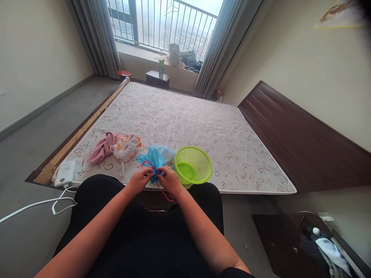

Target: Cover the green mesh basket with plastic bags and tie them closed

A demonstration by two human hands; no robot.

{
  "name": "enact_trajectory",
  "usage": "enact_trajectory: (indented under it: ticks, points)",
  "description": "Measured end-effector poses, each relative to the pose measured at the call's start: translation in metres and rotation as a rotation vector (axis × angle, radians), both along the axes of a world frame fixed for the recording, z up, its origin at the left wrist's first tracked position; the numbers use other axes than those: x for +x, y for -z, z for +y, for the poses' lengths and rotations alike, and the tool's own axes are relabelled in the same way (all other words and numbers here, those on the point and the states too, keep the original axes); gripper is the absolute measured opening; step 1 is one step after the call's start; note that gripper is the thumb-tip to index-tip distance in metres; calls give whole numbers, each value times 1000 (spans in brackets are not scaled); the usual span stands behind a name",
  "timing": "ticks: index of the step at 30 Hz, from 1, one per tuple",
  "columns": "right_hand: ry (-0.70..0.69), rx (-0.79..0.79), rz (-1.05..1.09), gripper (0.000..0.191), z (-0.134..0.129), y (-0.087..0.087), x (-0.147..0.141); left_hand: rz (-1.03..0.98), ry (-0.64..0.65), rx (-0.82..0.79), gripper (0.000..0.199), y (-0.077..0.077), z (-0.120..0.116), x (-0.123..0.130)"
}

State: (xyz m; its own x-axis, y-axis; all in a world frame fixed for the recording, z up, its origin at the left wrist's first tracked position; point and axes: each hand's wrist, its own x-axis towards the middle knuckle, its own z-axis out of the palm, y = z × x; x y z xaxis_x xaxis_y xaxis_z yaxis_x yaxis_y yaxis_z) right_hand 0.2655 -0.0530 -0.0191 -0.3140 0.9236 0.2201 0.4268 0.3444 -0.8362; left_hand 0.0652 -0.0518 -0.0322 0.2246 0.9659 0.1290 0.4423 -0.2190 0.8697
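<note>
A blue plastic bag (159,154) stands on the near edge of the mattress, its neck gathered into a bunch. A thin red string (168,197) runs about the neck, with one loop to the left and another hanging below. My left hand (139,180) is closed at the left side of the gathered neck, thumb and fingertips pinched. From the right, my right hand (171,181) pinches the same spot. The fingers partly hide the string where it meets the bag. A lime-green plastic basket (207,164) sits just right of the bag, tilted toward me.
Left of the bag are a white-and-orange plastic bag (127,148) and a pink cloth (101,150). A white box with cables (65,173) sits at the mattress corner. The letter-printed mattress (185,116) stretches toward the window. A dark headboard (290,135) stands at right.
</note>
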Motion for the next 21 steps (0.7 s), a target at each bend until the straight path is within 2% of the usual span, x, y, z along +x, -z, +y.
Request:
enact_trajectory:
  ticks: [5, 10, 14, 17, 19, 21]
  points:
    - [41, 4, -209, 9, -4, 5, -2, 13, 114, 36, 23, -10, -2, 0]
    - [234, -46, -403, 4, -8, 1, -3, 121, 130, 39, 26, -12, -5, -4]
    - [307, -83, -510, 7, -6, 0, -5, 230, 153, -27, 28, -13, -6, -3]
    - [270, -65, -388, 6, -4, 7, -6, 232, 158, -60, 30, -13, -7, 0]
    - [175, -69, -167, 6, -3, 12, -7, 187, 143, -66, 32, -13, -8, 3]
    - [101, -138, 63, 16, -3, 16, -9, 120, 129, -68, 33, -13, -9, 6]
